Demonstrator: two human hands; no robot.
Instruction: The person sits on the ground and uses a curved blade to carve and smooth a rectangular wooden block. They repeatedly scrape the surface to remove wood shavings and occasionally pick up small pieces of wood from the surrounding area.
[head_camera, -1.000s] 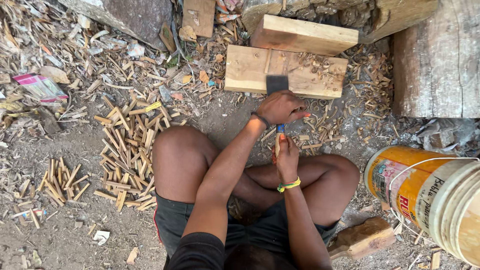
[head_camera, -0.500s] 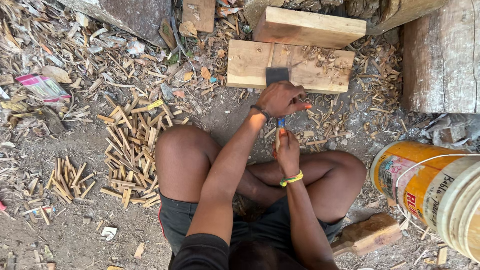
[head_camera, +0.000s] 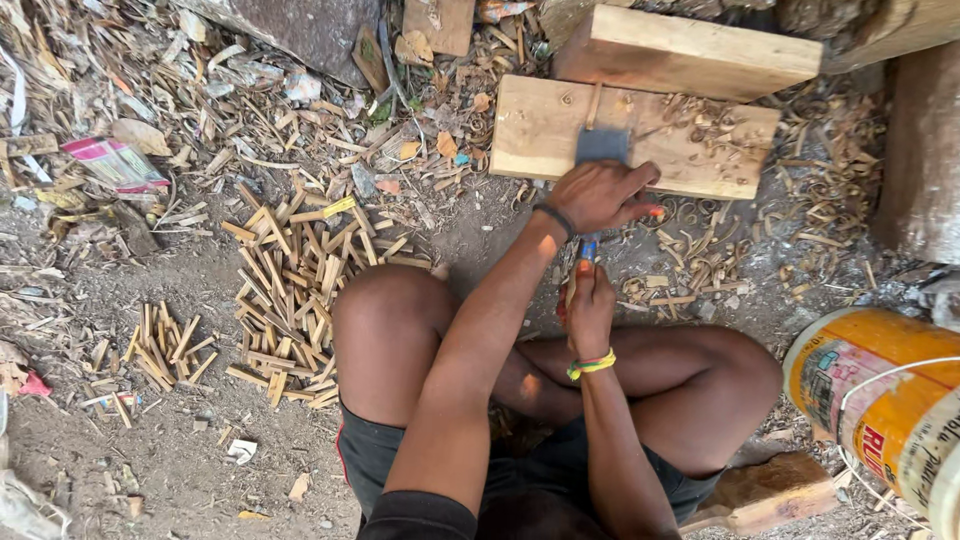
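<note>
The left hand (head_camera: 598, 195) is closed around a broad blade (head_camera: 603, 146) whose flat end lies over the plank (head_camera: 530, 130). Just below it, the right hand (head_camera: 588, 305) pinches a thin wood stick (head_camera: 572, 283), held upright between the knees. A stick pile (head_camera: 300, 280) lies left; a bucket (head_camera: 880, 400) stands right.

Seated on the ground, whittling at a wooden block

Left hand (head_camera: 598, 196) grips a flat blade (head_camera: 602, 145) over the wooden block (head_camera: 530, 130); right hand (head_camera: 590, 305) holds a thin stick (head_camera: 572, 285) beneath; cut sticks (head_camera: 300, 280) piled at nine o'clock.
</note>
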